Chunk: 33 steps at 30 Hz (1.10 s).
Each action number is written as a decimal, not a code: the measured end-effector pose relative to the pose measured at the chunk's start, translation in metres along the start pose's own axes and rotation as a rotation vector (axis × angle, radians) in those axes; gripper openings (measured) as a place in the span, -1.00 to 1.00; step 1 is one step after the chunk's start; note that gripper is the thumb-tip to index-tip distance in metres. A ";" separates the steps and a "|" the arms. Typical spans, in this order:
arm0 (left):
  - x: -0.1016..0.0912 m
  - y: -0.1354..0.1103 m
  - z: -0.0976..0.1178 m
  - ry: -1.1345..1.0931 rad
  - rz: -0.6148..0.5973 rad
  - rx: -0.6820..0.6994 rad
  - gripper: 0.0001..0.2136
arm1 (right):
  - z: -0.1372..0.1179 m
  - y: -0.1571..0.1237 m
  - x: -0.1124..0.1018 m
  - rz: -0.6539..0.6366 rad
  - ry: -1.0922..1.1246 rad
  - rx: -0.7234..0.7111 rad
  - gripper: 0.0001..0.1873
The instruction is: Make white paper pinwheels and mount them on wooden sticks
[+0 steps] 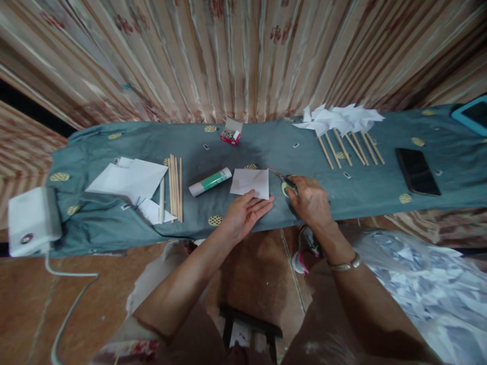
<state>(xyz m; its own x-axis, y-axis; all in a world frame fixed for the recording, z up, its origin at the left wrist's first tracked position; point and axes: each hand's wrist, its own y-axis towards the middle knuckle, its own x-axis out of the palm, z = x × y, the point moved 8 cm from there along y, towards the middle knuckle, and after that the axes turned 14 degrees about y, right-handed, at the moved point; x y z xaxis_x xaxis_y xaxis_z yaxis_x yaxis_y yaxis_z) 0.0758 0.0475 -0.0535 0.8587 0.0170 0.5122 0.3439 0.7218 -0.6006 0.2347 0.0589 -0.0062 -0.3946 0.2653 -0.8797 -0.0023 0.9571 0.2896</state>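
A square piece of white paper (249, 181) lies near the front of the cloth-covered table. My left hand (247, 215) holds its lower edge, thumb on top and the fingers stretched out under it. In my right hand (312, 197) is a pair of scissors (283, 185), my fingers wrapped round the handles and the blades pointing at the paper's upper right corner. Whether the blades touch the paper I cannot tell. Left of the paper lies a green and white glue stick (210, 182). Behind it stands a small open red box (230, 133) of metal pins or tacks.
White paper sheets (127, 177) and several wooden sticks (175, 190) lie at the left, beside a white device (34, 223) with a cable. Paper pinwheels (342, 120) on sticks and a black phone (417, 171) lie at the right. A plastic bag (429, 289) of paper scraps stands below.
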 end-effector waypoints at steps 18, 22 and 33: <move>-0.076 -0.053 0.133 1.288 0.475 0.963 -0.69 | -0.008 0.012 0.002 0.064 0.134 -0.038 -0.65; -0.087 -0.039 0.127 1.621 0.479 0.974 -0.59 | -0.009 0.015 0.000 0.105 0.182 -0.050 -0.66; -0.104 -0.022 0.127 1.365 0.455 0.750 -0.66 | -0.038 0.021 0.000 0.149 0.535 -0.066 -0.74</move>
<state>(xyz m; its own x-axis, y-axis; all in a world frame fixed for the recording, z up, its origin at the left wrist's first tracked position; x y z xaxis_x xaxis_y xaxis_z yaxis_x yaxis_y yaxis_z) -0.0698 0.1176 -0.0157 0.6525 0.0135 -0.7577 0.0792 0.9931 0.0860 0.2000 0.0750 0.0142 -0.8066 0.2845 -0.5181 0.0383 0.8998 0.4345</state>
